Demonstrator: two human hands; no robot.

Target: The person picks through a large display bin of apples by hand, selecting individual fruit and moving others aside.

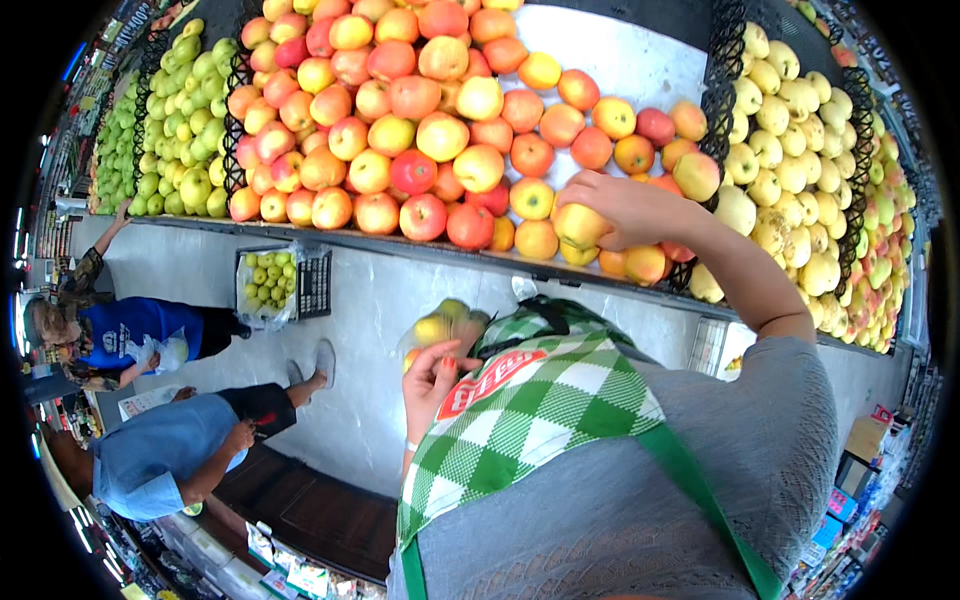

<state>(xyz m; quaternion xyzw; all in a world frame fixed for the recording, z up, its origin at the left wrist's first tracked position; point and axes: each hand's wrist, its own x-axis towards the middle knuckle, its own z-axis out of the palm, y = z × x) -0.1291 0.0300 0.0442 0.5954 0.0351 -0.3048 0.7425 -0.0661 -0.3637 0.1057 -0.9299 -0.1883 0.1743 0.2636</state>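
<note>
My right hand (pixel 622 208) reaches over the front of the red and yellow apple pile, its fingers wrapped round a yellow apple (pixel 581 226). More apples (pixel 416 90) are heaped to its left and around it. In front of my green checked apron, my left hand (pixel 432 388) is raised with bent fingers drawn together. What it grips, if anything, cannot be made out. Just beyond its fingers some yellow-green apples (pixel 432 328) show, partly blurred; whether a clear bag holds them is unclear.
Black mesh dividers (pixel 718 105) separate the apples from pale yellow fruit (pixel 788 150) on the right and green fruit (pixel 190 120) on the left. A black crate (pixel 315 284) of green fruit stands on the floor. Two people, in blue apron (pixel 130 335) and blue shirt (pixel 165 450), are at left.
</note>
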